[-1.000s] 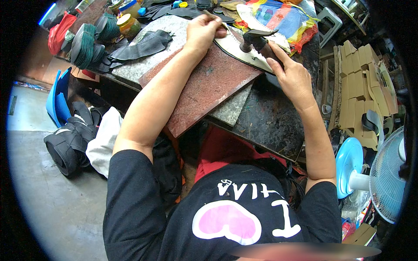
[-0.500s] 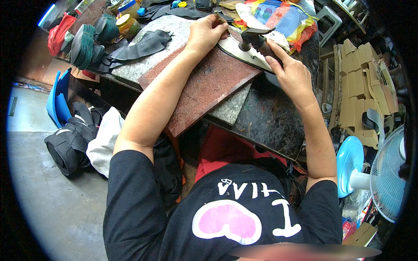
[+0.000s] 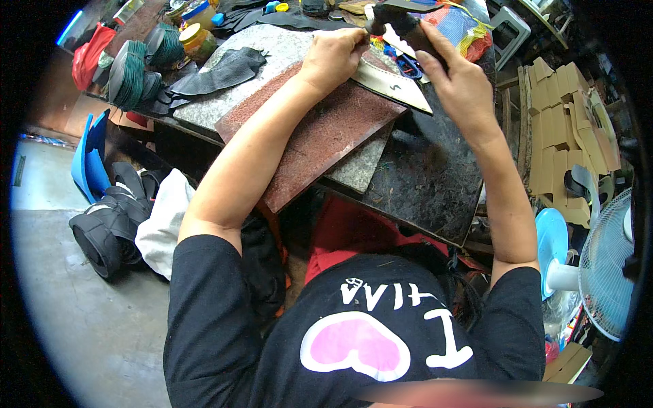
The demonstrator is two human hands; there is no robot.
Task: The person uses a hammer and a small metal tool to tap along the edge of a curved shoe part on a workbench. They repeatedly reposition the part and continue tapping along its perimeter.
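My right hand is wrapped round the dark handle of a hammer, whose head is raised beside and above my left fingertips. My left hand is closed in a pinch at the far end of a cream-coloured, sole-shaped piece. What sits between the left fingers is hidden. The sole-shaped piece has a pointed near end and lies on a reddish-brown slab, sticking out past its right corner.
Under the slab is a grey speckled board on a black worktable. Dark fabric pieces, green cord spools and a yellow-lidded jar stand left. Cardboard and a fan are at right.
My right hand has lifted the hammer up and away from the sole-shaped piece. My left hand has shifted slightly right, and its fingers stay pinched.
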